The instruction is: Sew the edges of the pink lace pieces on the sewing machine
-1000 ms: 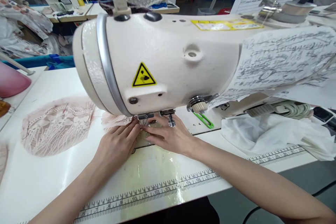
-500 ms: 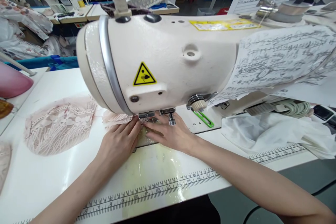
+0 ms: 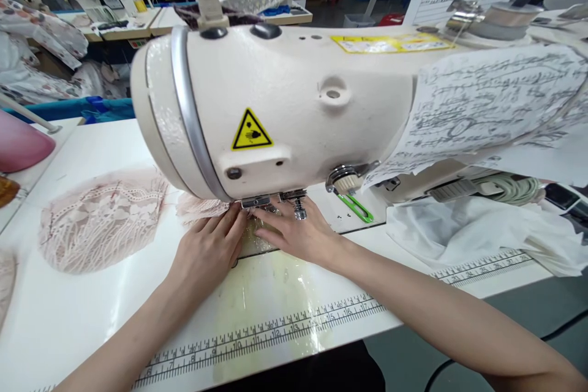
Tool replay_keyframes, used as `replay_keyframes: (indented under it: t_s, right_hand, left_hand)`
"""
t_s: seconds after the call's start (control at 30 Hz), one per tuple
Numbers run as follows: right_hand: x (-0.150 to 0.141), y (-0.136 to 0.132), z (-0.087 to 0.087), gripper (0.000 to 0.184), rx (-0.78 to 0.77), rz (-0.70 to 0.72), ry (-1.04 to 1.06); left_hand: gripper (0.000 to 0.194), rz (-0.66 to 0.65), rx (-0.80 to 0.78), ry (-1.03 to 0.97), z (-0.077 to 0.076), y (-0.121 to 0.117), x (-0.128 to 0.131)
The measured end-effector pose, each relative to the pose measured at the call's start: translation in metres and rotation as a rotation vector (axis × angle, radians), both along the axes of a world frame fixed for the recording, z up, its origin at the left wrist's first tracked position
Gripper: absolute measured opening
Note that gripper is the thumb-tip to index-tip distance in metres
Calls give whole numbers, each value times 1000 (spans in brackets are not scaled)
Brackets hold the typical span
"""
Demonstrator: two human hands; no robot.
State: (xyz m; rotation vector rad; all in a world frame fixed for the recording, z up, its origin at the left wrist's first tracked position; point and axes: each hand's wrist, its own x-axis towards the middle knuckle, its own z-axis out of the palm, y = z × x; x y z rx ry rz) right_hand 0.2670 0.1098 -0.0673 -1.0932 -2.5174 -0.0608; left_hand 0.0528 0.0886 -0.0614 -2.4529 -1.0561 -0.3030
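A cream sewing machine [image 3: 285, 104] fills the middle of the view, its head hanging over the white table [image 3: 92, 306]. Both hands lie under it at the needle area. My left hand [image 3: 209, 251] rests palm down, fingers together, pressing a small pink lace piece [image 3: 199, 207] that runs under the presser foot [image 3: 257, 202]. My right hand [image 3: 298, 236] lies flat beside it, fingertips on the same lace at the needle plate. The needle itself is hidden by the machine head.
A larger pink lace piece [image 3: 98, 220] lies on the table to the left. White cloth [image 3: 468, 233] is bunched at the right under patterned paper [image 3: 491, 110]. A green clip [image 3: 356, 208] sits behind my right hand. A printed ruler [image 3: 275, 334] runs along the front edge.
Both hands have stayed at the presser foot, the fingertips creeping slightly toward the needle. The view shifted a little.
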Motion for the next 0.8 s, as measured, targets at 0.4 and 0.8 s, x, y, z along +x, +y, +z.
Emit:
replay_keyframes:
  t_s: [0.4, 0.8]
  right_hand:
    - [-2, 4, -7, 31, 38, -12, 3]
    - [2, 14, -3, 26, -79, -66, 261]
  left_hand:
    - [36, 28, -19, -14, 1, 2, 1]
    - [33, 178, -357, -327, 16, 11, 0]
